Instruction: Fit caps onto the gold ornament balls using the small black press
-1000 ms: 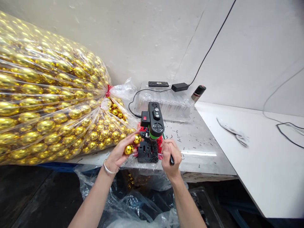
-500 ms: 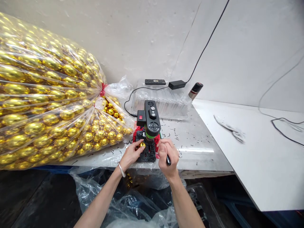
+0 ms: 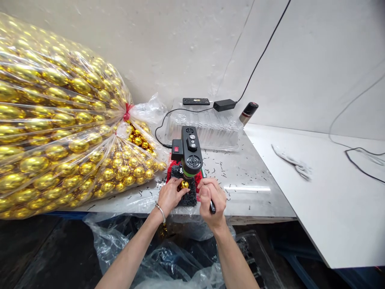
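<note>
My left hand point(image 3: 171, 195) pinches a shiny gold ball point(image 3: 184, 184) between thumb and fingers, just below the head of a black bench drill press point(image 3: 191, 150). Beneath the ball lies the drill's base point(image 3: 189, 199), strewn with dark shavings. My right hand point(image 3: 213, 199) is wrapped round the drill's lever handle point(image 3: 212, 207), whose black end sticks out below the fist. Red cloth-like material point(image 3: 198, 176) shows around the base. The drill's tip is hidden behind the head and the ball, so I cannot tell whether it touches the ball.
A large clear bag of gold balls point(image 3: 60, 132) fills the left. Behind the drill are a clear plastic tray point(image 3: 207, 130), a power adapter point(image 3: 224, 105) and a remote-like black object point(image 3: 196, 101). A dark-capped bottle point(image 3: 249, 113) and gloves point(image 3: 291, 162) are on the right.
My left hand has moved slightly right and inward, bringing the gold ball closer under the drill head. My right hand stays on the lever, almost unmoved.
</note>
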`<state>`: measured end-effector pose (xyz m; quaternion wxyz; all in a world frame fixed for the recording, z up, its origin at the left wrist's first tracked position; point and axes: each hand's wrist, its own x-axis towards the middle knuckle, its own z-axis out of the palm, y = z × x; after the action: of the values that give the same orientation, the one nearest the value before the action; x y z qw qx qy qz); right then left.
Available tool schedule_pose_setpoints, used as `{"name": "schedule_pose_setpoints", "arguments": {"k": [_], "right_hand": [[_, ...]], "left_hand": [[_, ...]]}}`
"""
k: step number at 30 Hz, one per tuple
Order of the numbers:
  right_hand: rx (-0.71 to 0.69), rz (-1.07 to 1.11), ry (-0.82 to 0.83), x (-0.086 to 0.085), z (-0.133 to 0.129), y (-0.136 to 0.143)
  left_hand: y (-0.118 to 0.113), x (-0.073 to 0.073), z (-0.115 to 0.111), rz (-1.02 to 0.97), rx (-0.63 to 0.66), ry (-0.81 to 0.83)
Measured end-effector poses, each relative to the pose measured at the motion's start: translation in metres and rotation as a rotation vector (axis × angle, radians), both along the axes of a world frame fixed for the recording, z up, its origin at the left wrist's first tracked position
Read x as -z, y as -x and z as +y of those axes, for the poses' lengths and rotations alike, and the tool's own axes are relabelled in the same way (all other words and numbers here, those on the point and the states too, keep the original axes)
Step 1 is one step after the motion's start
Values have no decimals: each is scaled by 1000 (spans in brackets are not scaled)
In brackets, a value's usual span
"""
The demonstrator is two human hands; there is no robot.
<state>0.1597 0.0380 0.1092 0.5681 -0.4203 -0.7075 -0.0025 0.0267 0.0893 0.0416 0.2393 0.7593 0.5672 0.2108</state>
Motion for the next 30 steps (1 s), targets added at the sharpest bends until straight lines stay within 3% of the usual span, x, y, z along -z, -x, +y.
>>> {"name": "schedule_pose_setpoints", "arguments": {"k": [7,13,20,24,30], "right_hand": [[-23,29,-4,29,-1,0],[6,32,-161,61,10,2],[-9,-17,-174,78,15,3],[-2,18,-134,60,10,2],[-2,79,-1,1,2,3]], "left_hand": [[-1,5,-1,72,28,-42],[-1,5,0,86,25,-15],[-1,-1,0,109,33,28],[-2,0,2,78,29,21],[10,-4,-14,-185,-53,59]]}}
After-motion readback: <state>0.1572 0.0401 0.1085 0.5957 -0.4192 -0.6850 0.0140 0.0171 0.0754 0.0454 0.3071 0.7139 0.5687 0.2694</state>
